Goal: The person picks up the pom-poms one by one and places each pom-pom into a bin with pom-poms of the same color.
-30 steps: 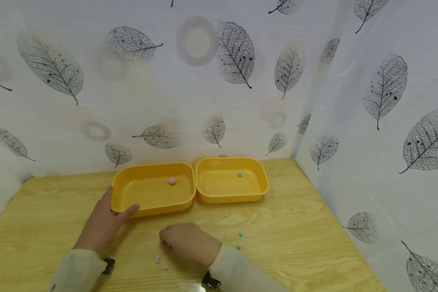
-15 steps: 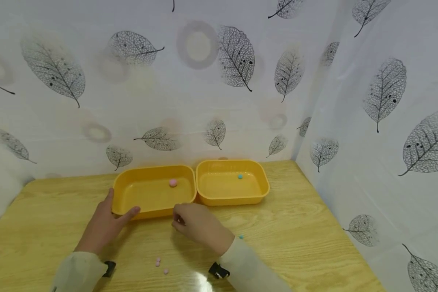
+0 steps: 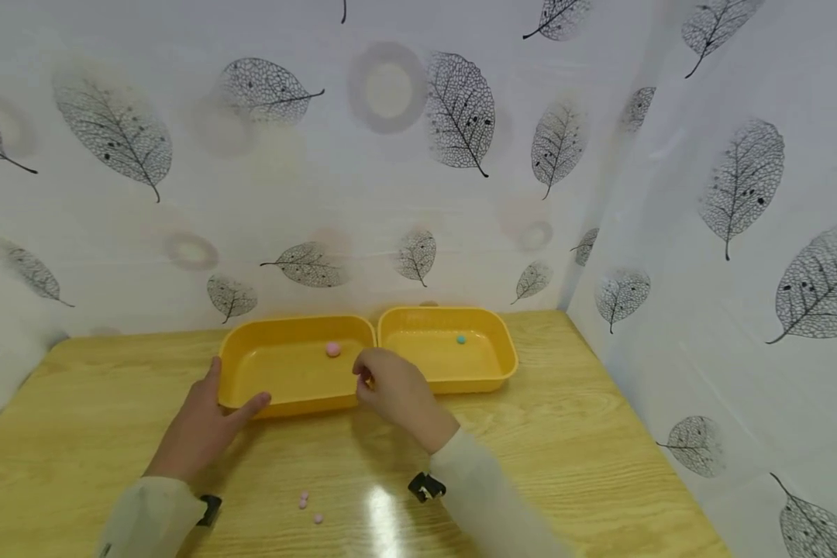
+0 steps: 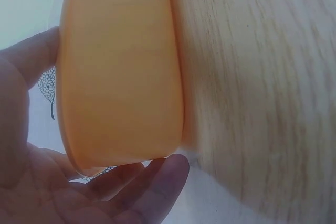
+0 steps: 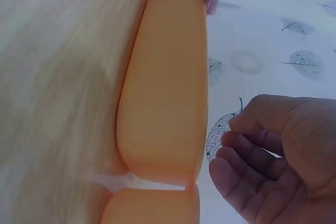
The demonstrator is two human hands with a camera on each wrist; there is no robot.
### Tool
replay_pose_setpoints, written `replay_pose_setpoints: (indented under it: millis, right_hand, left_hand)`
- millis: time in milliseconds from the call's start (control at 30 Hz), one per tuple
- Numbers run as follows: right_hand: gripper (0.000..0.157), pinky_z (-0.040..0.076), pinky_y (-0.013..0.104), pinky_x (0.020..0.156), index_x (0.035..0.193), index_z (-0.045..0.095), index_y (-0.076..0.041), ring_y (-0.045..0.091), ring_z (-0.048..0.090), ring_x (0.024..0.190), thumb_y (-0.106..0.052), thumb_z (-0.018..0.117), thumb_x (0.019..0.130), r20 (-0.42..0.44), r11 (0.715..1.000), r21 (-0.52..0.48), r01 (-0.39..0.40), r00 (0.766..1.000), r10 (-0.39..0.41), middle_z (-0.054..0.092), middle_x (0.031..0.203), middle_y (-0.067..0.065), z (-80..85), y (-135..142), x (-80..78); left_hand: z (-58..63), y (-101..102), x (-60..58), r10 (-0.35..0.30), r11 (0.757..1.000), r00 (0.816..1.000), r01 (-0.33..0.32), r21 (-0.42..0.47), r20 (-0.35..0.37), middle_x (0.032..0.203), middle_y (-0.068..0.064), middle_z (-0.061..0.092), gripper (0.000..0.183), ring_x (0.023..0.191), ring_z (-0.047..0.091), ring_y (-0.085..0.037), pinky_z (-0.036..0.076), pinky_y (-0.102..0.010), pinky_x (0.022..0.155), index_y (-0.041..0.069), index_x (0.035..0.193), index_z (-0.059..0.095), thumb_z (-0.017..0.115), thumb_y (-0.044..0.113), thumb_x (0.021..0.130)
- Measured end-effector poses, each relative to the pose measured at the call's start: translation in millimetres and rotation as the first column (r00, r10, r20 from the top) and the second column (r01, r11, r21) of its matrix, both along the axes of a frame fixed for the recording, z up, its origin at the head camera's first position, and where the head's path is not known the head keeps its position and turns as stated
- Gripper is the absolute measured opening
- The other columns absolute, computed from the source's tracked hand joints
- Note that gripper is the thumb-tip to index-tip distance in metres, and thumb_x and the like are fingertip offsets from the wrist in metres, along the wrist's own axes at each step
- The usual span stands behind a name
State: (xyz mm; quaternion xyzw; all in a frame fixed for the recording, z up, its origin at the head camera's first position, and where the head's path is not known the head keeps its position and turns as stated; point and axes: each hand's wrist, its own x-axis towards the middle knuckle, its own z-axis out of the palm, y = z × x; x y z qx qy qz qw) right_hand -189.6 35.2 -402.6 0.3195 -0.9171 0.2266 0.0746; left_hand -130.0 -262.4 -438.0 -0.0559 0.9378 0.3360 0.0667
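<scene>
The left yellow tray [image 3: 279, 372] stands on the table with a larger pink ball [image 3: 332, 349] inside. My left hand [image 3: 198, 426] grips its near left corner, thumb at the front rim and fingers around the end, as the left wrist view shows. Over the gap between the trays is my right hand [image 3: 399, 391]; thumb and index fingertip meet, pinching what looks like a small pink bead, mostly hidden by the fingers. A blue bead [image 3: 461, 339] lies in the right yellow tray [image 3: 477, 360]. Several small pink beads [image 3: 303, 500] lie on the table in front.
The wood-grain table [image 3: 565, 465] ends against a white leaf-patterned sheet [image 3: 460, 225] behind and at the right. The trays stand side by side near its back edge. My right sleeve [image 3: 491, 496] covers the spot where blue beads showed earlier.
My right hand has lifted from beside the pink beads and moved away and rightward, to above the trays' front rims. My left hand keeps its grip on the left tray.
</scene>
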Motion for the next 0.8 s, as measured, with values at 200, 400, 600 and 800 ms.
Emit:
replay_pose_setpoints:
  millis: [200, 400, 600, 800]
  right_hand:
    - [0.003, 0.05, 0.023, 0.069, 0.096, 0.07, -0.016, 0.008, 0.058, 0.078, -0.016, 0.073, 0.096, -0.011, 0.994, 0.111, -0.009, 1.0, 0.01, 0.068, 0.09, -0.007, 4.8, -6, -25.0]
    - [0.003, 0.052, 0.025, 0.07, 0.098, 0.073, -0.019, 0.009, 0.061, 0.079, -0.019, 0.07, 0.097, 0.024, 0.973, 0.226, -0.04, 0.999, 0.036, 0.071, 0.094, -0.008, 11.0, -23, -47.1]
    - [0.013, 0.043, 0.026, 0.066, 0.086, 0.063, -0.02, 0.012, 0.053, 0.074, -0.017, 0.068, 0.098, 0.076, 0.945, 0.31, -0.104, 0.994, 0.084, 0.064, 0.085, -0.007, 12.5, -34, -68.2]
    - [0.029, 0.039, 0.026, 0.069, 0.078, 0.052, -0.02, 0.013, 0.049, 0.075, -0.023, 0.068, 0.102, 0.119, 0.922, 0.346, -0.173, 0.983, 0.14, 0.053, 0.078, -0.005, 7.7, -38, -77.8]
  left_hand:
    - [-0.5, 1, -0.5, 0.006, 1.0, 1.0, -0.006, -0.001, 0.007, 0.16, -0.046, 0.003, 0.121, 0.142, 0.018, -0.066, 0.023, -0.077, 0.11, -0.001, 0.159, -0.019, 0.052, 0.074, 0.096]
    - [-2.7, -1, 1.1, 0.014, 1.0, 1.0, -0.014, -0.005, 0.022, 0.16, -0.046, 0.001, 0.121, 0.143, 0.016, -0.066, 0.022, -0.077, 0.111, 0.0, 0.158, -0.022, 0.049, 0.075, 0.096]
    - [-2.1, -2, -0.9, 0.006, 1.0, 1.0, -0.005, -0.014, 0.009, 0.159, -0.047, 0.002, 0.119, 0.142, 0.018, -0.067, 0.023, -0.077, 0.11, 0.0, 0.158, -0.022, 0.048, 0.074, 0.097]
    - [-0.9, 0, -1.6, -0.001, 1.0, 1.0, 0.001, -0.007, 0.006, 0.159, -0.048, 0.003, 0.119, 0.142, 0.018, -0.067, 0.023, -0.077, 0.11, -0.002, 0.158, -0.021, 0.05, 0.072, 0.098]
